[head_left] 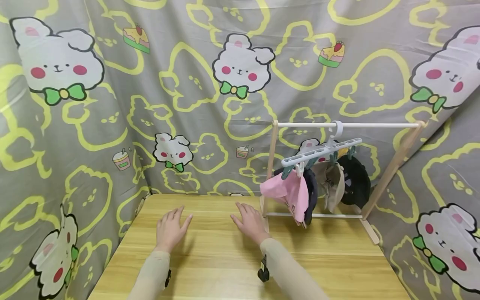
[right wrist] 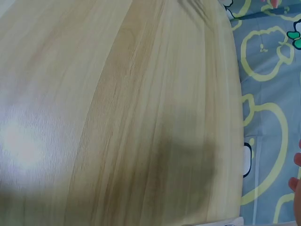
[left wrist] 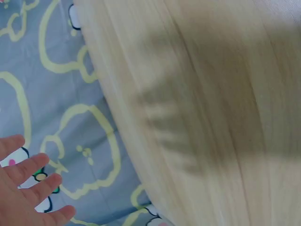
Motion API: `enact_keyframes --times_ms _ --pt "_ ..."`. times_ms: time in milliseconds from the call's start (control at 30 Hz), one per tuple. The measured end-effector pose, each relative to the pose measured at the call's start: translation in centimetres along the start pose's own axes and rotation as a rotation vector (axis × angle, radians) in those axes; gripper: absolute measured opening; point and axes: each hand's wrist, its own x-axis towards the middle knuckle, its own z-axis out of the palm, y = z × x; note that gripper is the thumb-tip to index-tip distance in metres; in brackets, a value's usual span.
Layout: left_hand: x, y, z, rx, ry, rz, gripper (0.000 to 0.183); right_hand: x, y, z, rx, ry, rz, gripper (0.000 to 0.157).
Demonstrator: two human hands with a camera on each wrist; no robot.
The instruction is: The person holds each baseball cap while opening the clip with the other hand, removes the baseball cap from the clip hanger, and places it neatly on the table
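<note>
My left hand (head_left: 171, 228) hovers over the left part of the wooden table (head_left: 210, 266), fingers spread and holding nothing. In the left wrist view its spread fingers (left wrist: 35, 176) show at the lower left, and its shadow falls on the wood. Over the middle of the table my right hand (head_left: 250, 223) has its fingers extended too, with nothing in it. Nearest to it, on the right, a pink cap (head_left: 288, 191) hangs by clips from a white and green clip hanger (head_left: 322, 152). Only fingertips of the right hand show at the right wrist view's edge.
The hanger hooks onto the white bar (head_left: 378, 125) of a wooden rack (head_left: 393, 168) at the back right. Behind the pink cap hang a dark navy cap (head_left: 311, 196), a beige cap (head_left: 331, 187) and a black cap (head_left: 352, 183). A patterned grey curtain (head_left: 202, 125) surrounds the table.
</note>
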Motion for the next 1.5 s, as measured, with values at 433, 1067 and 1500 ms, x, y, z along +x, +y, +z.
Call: enact_keyframes --times_ms 433,1067,1500 --pt "-0.5 2.3 -0.7 -0.038 0.110 0.108 0.060 -0.8 0.8 -2.2 0.008 0.135 -0.142 0.054" --pt "-1.1 5.4 -1.7 -0.072 0.386 0.347 0.025 -3.9 3.0 -6.6 0.047 0.192 -0.263 0.056" --pt "-0.6 7.6 -2.2 -0.143 0.362 0.376 0.024 -5.4 3.9 -9.2 -0.022 0.242 -0.343 0.054"
